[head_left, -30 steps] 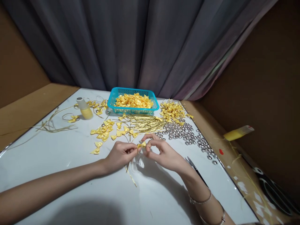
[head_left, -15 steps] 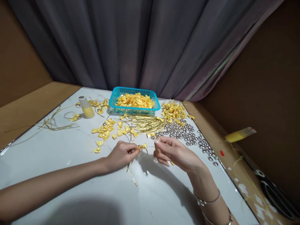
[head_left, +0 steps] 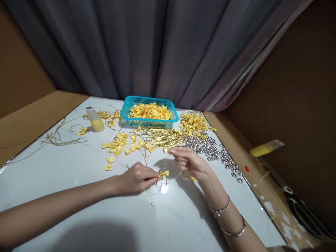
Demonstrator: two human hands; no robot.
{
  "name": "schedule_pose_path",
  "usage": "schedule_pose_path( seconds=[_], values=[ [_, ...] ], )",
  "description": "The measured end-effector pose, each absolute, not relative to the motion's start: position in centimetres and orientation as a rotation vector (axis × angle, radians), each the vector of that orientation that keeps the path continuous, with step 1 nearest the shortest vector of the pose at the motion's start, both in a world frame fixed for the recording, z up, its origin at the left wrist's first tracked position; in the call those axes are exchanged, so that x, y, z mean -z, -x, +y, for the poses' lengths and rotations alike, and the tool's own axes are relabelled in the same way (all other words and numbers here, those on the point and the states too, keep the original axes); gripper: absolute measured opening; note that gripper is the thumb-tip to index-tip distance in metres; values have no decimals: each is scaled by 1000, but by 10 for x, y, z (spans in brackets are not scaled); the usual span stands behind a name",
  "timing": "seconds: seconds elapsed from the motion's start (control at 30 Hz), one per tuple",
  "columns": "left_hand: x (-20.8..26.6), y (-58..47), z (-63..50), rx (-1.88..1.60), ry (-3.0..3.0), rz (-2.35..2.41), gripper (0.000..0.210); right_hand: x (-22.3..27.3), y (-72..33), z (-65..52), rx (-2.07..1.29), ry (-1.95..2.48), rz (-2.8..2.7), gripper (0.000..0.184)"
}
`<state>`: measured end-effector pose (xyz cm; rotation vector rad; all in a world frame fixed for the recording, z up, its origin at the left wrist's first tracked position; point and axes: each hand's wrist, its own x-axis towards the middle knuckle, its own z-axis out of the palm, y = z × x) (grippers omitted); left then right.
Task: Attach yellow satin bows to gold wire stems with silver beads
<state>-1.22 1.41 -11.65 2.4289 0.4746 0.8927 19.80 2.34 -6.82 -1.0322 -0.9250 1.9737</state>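
Observation:
My left hand (head_left: 139,178) is closed in a pinch on a small yellow ribbon bow (head_left: 165,173) with a gold cord loop (head_left: 166,182) hanging below it. A silver bead (head_left: 160,171) shows beside the bow at my fingertips. From the bow a thin gold cord (head_left: 165,164) runs up to my right hand (head_left: 190,161), whose thumb and forefinger are pinched at its upper end. Another yellow bow (head_left: 190,178) lies on the table under my right wrist. Loose gold cord pieces (head_left: 148,198) stick out below my left hand.
A blue basket (head_left: 149,121) of yellow bows stands at the back, with gold cords (head_left: 164,137) before it. More bows (head_left: 193,122) and many silver beads (head_left: 202,145) are to the right. Glue bottles lie right (head_left: 267,148) and stand left (head_left: 95,120); scissors (head_left: 301,213) are far right.
My right hand has risen and its fingers have curled in, drawing the cord from sideways to nearly upright. The bow in my left hand has shifted slightly right and down.

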Motion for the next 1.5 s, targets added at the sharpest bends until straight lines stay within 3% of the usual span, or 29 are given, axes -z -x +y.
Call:
schedule_pose_path(
  seconds=[0.43, 0.73, 0.93, 1.07, 1.27, 1.5],
  values=[
    [101, 10, 20, -763, -1479, 975, 33, 69, -233, 31, -2049, 1090, -1243, 15],
    [101, 8, 17, -713, -1490, 984, 32, 59, -217, 20, -2174, 1020, -1598, 16],
    [104, 9, 18, -705, -1499, 1012, 31, 47, -220, 11, -2145, 673, -2112, 20],
    [103, 8, 17, -686, -1570, 993, 31, 41, -212, 7, -1880, 916, -2026, 25],
    [105, 7, 15, -670, -1743, 891, 35, 56, -183, 5, -1007, 1445, -1966, 28],
    [115, 9, 16, -699, -1859, 829, 34, 65, -172, 1, -532, 1378, -2418, 20]
  ],
)
